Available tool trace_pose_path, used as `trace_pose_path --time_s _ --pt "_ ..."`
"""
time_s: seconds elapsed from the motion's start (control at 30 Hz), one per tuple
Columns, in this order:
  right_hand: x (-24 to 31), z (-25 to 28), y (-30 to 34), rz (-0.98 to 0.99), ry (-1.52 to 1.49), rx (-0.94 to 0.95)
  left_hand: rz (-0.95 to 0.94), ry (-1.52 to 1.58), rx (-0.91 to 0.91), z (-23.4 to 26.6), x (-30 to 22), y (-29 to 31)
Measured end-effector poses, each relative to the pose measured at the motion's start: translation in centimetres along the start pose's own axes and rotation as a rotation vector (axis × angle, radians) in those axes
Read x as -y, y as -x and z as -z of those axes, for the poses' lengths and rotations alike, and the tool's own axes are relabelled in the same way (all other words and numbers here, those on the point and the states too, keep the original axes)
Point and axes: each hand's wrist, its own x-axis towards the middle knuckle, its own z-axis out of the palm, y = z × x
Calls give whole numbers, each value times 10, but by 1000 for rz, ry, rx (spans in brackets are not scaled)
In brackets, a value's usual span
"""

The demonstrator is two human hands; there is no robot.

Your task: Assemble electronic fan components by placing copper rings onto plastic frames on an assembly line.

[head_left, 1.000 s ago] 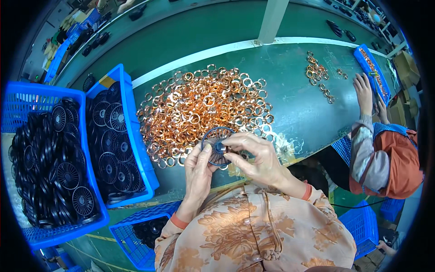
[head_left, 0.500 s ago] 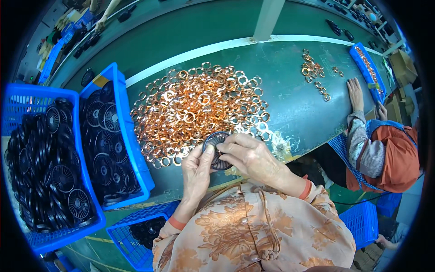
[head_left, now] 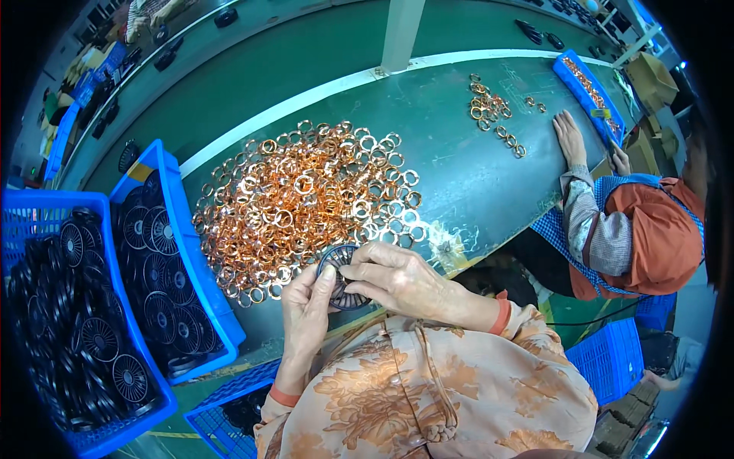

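My left hand (head_left: 306,312) grips a round black spoked grille (head_left: 348,298) by its left rim, with the thumb on top. Across its upper right lies my right hand (head_left: 405,277), its fingers bent and pressed to the spokes near the centre. I cannot see whether these fingertips pinch some small part. The grille is held over the table's front edge, just in front of my body. Right beyond it spreads a large heap of shiny copper-coloured rings (head_left: 294,199).
Two blue crates, one at far left (head_left: 115,306) and one beside it (head_left: 200,275), hold many black grilles. Below the table is another blue basket (head_left: 210,413). To the right, a co-worker's hand (head_left: 569,138) rests near a small ring group (head_left: 489,107) and a narrow blue tray (head_left: 566,69).
The whole view has shifted, so the table and heap appear farther left. Both hands stay on the grille, with the right fingers still bent at its centre.
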Motion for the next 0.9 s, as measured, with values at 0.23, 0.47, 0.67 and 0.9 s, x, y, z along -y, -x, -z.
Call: trace_pose_path --time_s 0.23,0.47,0.67,0.9 --pt "-5 13 11 158 -48 187 105 43 191 13 4 0" --pt "-9 28 19 -182 -274 -58 78 145 342 -6 -1 -3" --pt "-12 18 50 -667 -922 -72 -161 -10 282 -38 12 -18" --pt "-29 75 47 -669 120 -286 -434 -317 180 -41 -11 -14"
